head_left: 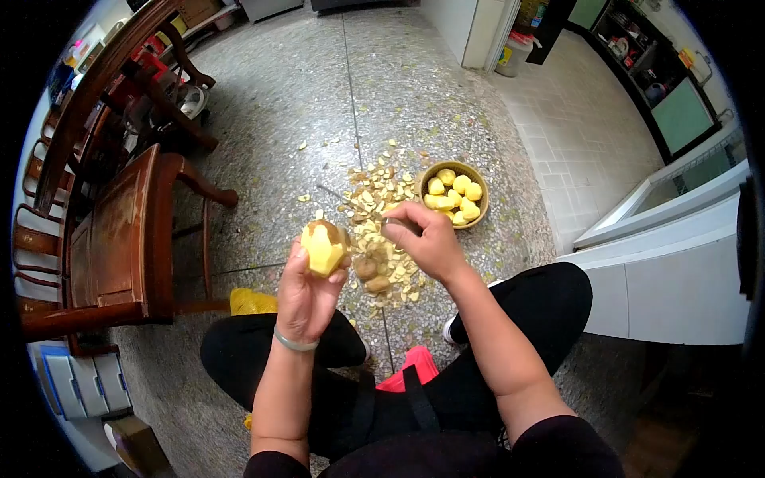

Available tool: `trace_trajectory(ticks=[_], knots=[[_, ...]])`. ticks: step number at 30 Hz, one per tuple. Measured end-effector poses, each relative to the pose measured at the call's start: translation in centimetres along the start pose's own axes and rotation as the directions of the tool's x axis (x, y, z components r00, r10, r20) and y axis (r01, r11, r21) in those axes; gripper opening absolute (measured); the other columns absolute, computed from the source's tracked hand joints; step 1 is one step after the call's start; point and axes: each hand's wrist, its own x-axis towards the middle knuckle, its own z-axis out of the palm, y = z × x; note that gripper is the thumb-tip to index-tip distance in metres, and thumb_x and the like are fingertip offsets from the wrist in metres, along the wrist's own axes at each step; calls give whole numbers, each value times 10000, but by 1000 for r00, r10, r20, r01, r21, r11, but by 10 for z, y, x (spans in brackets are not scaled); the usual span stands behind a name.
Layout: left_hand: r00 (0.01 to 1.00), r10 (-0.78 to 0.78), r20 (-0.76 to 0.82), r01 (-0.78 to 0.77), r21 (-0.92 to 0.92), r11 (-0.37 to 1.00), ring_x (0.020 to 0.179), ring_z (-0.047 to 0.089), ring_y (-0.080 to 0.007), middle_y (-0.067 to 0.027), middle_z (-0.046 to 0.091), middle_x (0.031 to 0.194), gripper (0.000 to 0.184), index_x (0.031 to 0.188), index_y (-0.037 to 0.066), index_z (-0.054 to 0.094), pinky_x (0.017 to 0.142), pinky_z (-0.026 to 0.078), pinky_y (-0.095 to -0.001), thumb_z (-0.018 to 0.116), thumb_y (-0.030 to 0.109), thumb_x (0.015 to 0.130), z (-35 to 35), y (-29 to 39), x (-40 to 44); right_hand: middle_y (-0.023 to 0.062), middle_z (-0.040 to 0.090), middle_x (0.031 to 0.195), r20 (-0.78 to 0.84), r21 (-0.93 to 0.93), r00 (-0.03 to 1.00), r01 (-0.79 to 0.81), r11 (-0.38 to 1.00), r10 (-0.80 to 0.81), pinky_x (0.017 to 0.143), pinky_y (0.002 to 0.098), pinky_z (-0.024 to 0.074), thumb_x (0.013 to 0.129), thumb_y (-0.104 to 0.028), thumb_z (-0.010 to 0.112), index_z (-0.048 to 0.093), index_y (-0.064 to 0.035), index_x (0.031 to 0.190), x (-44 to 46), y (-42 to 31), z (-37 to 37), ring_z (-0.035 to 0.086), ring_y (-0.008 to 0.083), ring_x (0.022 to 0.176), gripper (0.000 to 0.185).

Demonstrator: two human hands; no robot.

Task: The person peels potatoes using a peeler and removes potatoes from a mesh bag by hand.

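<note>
A person seen from above, legs bent to either side, works over a speckled stone floor (271,151). The landmark is a round bowl (427,170) on that floor, holding a cluster of yellow, skinless potatoes (473,191).

Left of the bowl and nearer the person, the left hand (301,296) grips a potato (323,251) raised above the floor, fingers curled about its base. Its side is bare yellow, but brown skin caps the top.

Just below and left of the bowl is the right hand (430,239), thumb and fingers pinched together, apparently on a knife (338,197); a thin blade seems to point leftward, clear of the potato. The exact hold is hard to make out.

Peelings (384,185) scatter left of the bowl and toward the person. Among them lie at least two brown, unpeeled potatoes (378,284).

Peeling looks well advanced: the bowl's visible contents appear finished, the held potato is mostly done, and the brown ones remain.
</note>
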Motion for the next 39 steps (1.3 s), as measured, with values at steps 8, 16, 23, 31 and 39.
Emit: trace_trajectory(ticks=[8, 16, 23, 31, 39], knots=[[1000, -4, 31, 7, -72, 997, 852, 516, -179, -60, 545, 1069, 359, 1192, 68, 445, 660, 425, -252, 549, 264, 910, -6, -5, -1, 104, 637, 799, -18, -243, 880, 457, 856, -475, 639, 320, 493, 692, -77, 711, 641, -26, 903, -5, -11, 18, 627, 239, 714, 228], [998, -11, 63, 8, 59, 998, 828, 493, -138, -58, 529, 1040, 369, 1176, 73, 420, 639, 406, -238, 545, 236, 869, 3, 1, -3, 48, 615, 749, -17, -133, 999, 44, 990, -47, 611, 236, 459, 755, -74, 679, 651, -12, 914, 1, 7, -1, 583, 99, 676, 172], [1000, 11, -11, -9, 156, 988, 995, 533, -138, -67, 514, 1194, 470, 1289, 93, 376, 766, 447, -273, 564, 154, 863, -7, -7, -2, 101, 649, 822, 30, -333, 841, 519, 787, -541, 648, 356, 510, 712, -141, 704, 636, -75, 868, -6, -26, 14, 636, 277, 729, 182], [994, 79, -75, -53, 300, 952, 966, 548, -164, -54, 538, 1062, 435, 1175, 124, 393, 840, 472, -308, 615, 171, 804, 3, 1, -6, 98, 640, 786, -69, -322, 985, 130, 938, -160, 622, 353, 502, 730, -191, 696, 649, -69, 846, 6, 6, -8, 628, 264, 705, 176], [991, 97, -88, -68, 283, 957, 989, 555, -160, -60, 534, 1146, 494, 1260, 95, 393, 797, 488, -291, 607, 136, 816, -5, -8, -1, 90, 629, 807, 4, -289, 842, 517, 806, -539, 633, 350, 506, 712, -170, 717, 625, -75, 886, -7, -21, 20, 627, 271, 718, 219]])
